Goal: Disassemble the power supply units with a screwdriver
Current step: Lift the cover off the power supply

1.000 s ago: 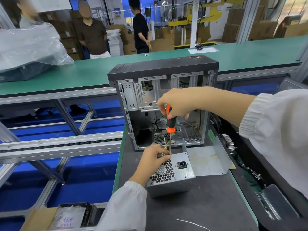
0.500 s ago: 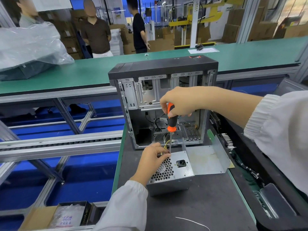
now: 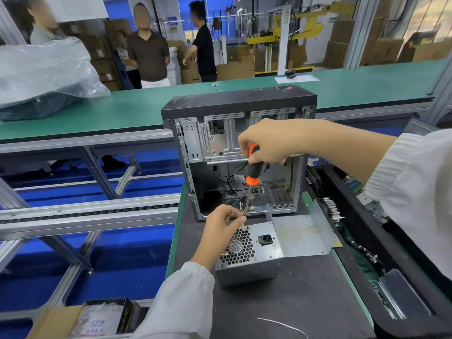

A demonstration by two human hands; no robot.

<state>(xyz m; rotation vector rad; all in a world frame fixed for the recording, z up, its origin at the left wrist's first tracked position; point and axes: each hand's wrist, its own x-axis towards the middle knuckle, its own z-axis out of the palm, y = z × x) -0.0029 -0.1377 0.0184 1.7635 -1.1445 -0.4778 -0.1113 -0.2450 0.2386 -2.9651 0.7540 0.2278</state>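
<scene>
So this is the screw-removal stage on the power supply unit [image 3: 249, 255], which sits on the dark surface [image 3: 293, 302] right under the left hand [image 3: 221, 231], just in front of the open PC case [image 3: 239, 152]. The right hand [image 3: 265, 143] is wrapped around the orange-and-black screwdriver [image 3: 252, 172], shaft pointing straight down to the unit's top back corner. The left hand has its fingertips pinched together at that same spot, right by the tip. Can't tell if it's steadying the shaft or catching a screw, it's too small to see.

Next move, I'd guess: keep the driver upright and seated, turn until the screw comes free, then lift it off without dropping it into the honeycomb fan grille [image 3: 238, 245].

Compared with half a second back, barely anything has changed: same grip, same corner, the left fingers maybe pinched a bit tighter.
</scene>
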